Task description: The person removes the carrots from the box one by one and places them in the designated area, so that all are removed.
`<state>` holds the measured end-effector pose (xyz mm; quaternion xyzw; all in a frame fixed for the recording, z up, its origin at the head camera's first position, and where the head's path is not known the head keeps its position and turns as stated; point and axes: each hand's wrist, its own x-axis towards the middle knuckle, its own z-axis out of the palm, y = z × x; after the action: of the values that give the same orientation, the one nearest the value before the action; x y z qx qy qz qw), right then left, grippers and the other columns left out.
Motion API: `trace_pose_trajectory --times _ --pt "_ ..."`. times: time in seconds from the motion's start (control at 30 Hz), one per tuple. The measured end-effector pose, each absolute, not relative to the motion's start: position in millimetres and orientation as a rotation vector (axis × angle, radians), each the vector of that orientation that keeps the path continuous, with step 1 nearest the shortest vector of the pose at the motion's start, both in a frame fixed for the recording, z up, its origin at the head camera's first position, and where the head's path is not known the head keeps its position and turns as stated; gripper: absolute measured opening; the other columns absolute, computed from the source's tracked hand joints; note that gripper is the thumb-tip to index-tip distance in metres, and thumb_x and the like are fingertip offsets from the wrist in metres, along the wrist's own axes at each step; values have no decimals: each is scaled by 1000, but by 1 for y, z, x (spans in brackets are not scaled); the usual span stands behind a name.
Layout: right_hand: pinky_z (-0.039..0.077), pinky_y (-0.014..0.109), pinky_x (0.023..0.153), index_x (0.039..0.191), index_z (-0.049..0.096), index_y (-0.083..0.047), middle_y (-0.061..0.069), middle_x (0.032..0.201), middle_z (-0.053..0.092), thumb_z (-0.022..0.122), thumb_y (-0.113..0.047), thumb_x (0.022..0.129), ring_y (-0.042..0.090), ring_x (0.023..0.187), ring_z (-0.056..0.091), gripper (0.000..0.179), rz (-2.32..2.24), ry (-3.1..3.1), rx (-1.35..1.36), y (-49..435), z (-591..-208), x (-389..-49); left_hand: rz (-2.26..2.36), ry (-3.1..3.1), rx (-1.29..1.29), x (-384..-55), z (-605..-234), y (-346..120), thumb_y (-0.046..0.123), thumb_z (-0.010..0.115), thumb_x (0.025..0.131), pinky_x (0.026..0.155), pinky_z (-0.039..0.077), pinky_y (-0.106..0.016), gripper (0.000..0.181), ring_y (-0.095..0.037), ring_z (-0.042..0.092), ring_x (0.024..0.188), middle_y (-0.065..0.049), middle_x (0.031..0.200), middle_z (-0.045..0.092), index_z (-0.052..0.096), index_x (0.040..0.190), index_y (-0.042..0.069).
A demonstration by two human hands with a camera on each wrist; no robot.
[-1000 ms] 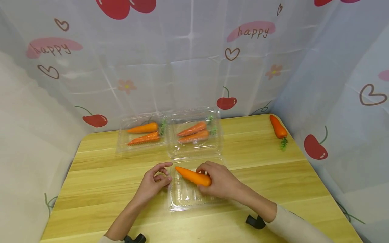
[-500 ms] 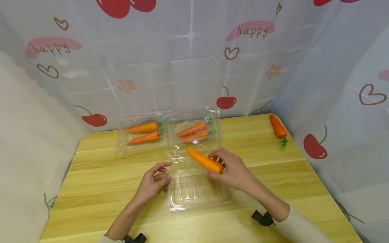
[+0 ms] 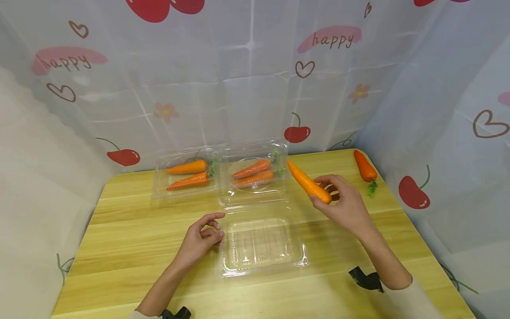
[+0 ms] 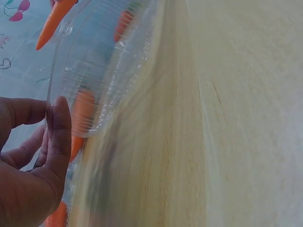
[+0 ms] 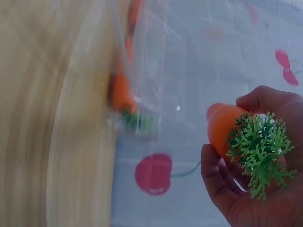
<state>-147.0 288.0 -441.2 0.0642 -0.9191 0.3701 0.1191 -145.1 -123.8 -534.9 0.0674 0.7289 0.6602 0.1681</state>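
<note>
In the head view my right hand point(image 3: 344, 204) grips an orange carrot point(image 3: 307, 182) near its thick end, raised above the table with its tip towards the back. The right wrist view shows the carrot's feathery green top point(image 5: 260, 151) against the palm. My left hand point(image 3: 203, 239) pinches the left rim of a clear plastic clamshell box point(image 3: 259, 268); in the left wrist view the fingers point(image 4: 59, 127) lie at that rim. The box's bottom half holds nothing. Its clear lid point(image 3: 255, 201) stands unfolded behind it.
Behind or through the lid, two carrots point(image 3: 255, 179) show; their exact enclosure is hard to tell. Left of them, a clear box point(image 3: 159, 190) holds two more carrots. Another carrot point(image 3: 364, 166) lies at the table's point(image 3: 378, 248) back right corner, near the patterned curtain point(image 3: 255, 102).
My right hand has lifted the carrot out of the box's bottom half and carried it right and towards the back. My left hand has stayed at the box's left rim.
</note>
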Motion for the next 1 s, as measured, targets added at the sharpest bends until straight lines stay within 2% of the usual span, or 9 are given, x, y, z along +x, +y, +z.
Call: trace_pose_trajectory --times 0.17,0.33,0.47,0.7,1.0 --pt "55 16 78 132 68 -11 9 114 65 79 -27 97 23 97 64 40 1087 -2653 91 315 -454 -163 1888 2067 212 -146 -535 -125 2 71 102 77 65 -32 52 -12 70 78 -10 114 51 56 152 6" --pt "49 11 72 130 69 -8 13 111 66 78 -28 97 23 90 61 40 1065 -2587 -11 344 -479 -181 1879 2087 216 -146 -535 -125 4 72 102 75 64 -30 52 -12 70 78 -10 114 51 56 152 5" --pt "48 20 70 130 69 -6 16 111 65 76 -31 97 26 86 61 42 999 -2593 -121 365 -496 -191 1878 2081 229 -146 -536 -124 5 73 102 75 64 -29 53 -11 70 78 -9 114 51 55 152 3" --pt "42 41 83 130 65 0 22 116 63 70 -36 97 33 97 57 49 921 -2625 -249 395 -515 -213 1875 2077 219 -146 -534 -123 4 72 102 75 63 -29 53 -12 70 78 -10 114 51 56 152 4" --pt "45 58 95 131 60 3 26 125 56 66 -37 99 43 105 54 52 840 -2707 -343 414 -525 -239 1884 2071 217 -146 -535 -123 5 73 102 71 60 -26 53 -12 69 76 -11 114 51 55 152 3"
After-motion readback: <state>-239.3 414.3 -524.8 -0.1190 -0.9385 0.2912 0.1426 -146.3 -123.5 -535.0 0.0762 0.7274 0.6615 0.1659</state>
